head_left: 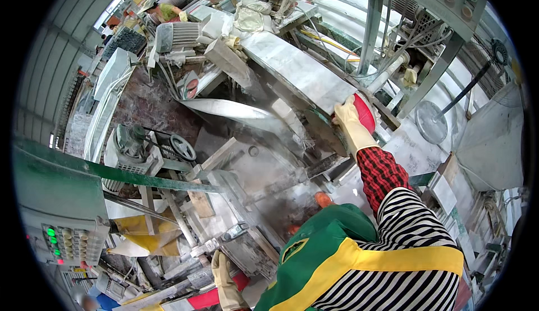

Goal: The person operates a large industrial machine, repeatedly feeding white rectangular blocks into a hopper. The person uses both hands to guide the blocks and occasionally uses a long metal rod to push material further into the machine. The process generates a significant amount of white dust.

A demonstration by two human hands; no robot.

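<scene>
The red round piece (367, 117) sits at the near end of the long pale table (297, 64), the right hand (349, 115) against it — handling looks under way, but how much is done or left can't be told. The right arm reaches forward, gloved fingers at the piece's left side; whether that grip is clenched, I cannot tell. The left hand (223, 280) is low, beside a red strip (205, 300) — its grip is unclear too.
</scene>
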